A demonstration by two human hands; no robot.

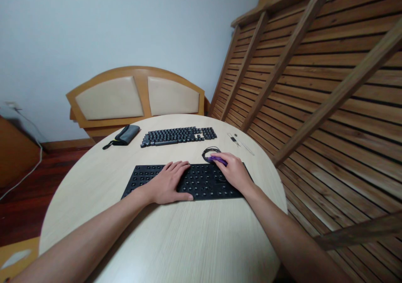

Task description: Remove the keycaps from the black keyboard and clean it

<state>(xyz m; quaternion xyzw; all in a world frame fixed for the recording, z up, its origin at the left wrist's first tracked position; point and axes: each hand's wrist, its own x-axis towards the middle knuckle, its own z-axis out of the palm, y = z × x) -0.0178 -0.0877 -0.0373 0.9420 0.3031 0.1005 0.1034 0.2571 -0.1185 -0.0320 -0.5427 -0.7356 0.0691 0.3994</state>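
Note:
A black keyboard point(201, 180) with its keycaps off lies near the middle of the round table, its bare switches showing. Across its left half rests my left hand point(168, 182), palm down, fingertips by the far edge and thumb stretched along the near edge. My right hand point(234, 170) is over the right end, closed around a small purple object point(219, 160). Its kind is not clear, since the fingers cover part of it. Just behind that hand is a coiled black cable point(207, 152).
Loose black keycaps point(179, 135) stand in keyboard order farther back on the table point(194, 241). A grey zip pouch point(127, 135) with a strap lies at the back left. Small dark parts point(234, 139) and a thin pale wire piece point(246, 147) lie right. Wooden slats point(314, 86) rise beside the table.

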